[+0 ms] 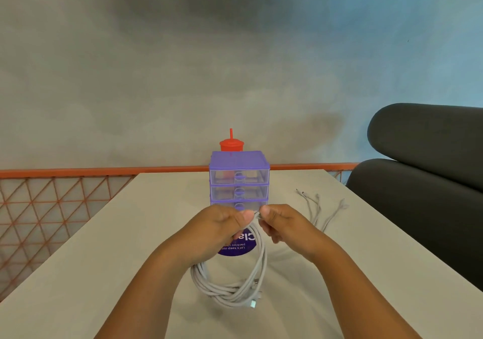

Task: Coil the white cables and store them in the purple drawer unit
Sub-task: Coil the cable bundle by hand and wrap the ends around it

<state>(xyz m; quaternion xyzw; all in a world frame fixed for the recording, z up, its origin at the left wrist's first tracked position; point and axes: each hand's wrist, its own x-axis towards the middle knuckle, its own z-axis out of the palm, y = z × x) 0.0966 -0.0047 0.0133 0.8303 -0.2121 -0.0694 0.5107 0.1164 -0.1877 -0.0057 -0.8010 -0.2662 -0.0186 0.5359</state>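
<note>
A coiled white cable hangs in several loops from both hands above the table, a plug end dangling at its bottom right. My left hand and my right hand pinch the top of the coil between thumb and fingers, almost touching each other. Just behind them stands the purple drawer unit with three clear drawers, all closed; the lowest one is partly hidden by my hands. More loose white cables lie spread on the table to the right.
A red cup with a straw stands behind the drawer unit. A round purple sticker lies on the white table. An orange mesh railing runs at the left and back; a dark cushioned seat is at the right.
</note>
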